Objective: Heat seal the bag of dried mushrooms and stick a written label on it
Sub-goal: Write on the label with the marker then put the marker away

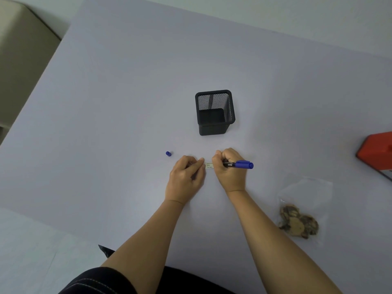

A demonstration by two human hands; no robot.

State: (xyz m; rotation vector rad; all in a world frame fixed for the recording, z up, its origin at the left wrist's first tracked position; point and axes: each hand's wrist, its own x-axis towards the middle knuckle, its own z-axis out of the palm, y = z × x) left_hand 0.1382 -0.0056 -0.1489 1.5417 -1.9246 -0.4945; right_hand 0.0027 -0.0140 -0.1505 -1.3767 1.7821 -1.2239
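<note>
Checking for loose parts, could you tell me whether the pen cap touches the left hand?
Apart: the head view shows bare table between the cap and the left hand.

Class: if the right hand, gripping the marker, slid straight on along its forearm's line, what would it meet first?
Most likely the black mesh pen holder, upright beyond the right hand; nothing shows between them, though one view leaves the line unsure.

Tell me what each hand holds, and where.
The right hand grips the blue marker by its black barrel, near the writing end. The left hand pinches the label at its left end.
</note>
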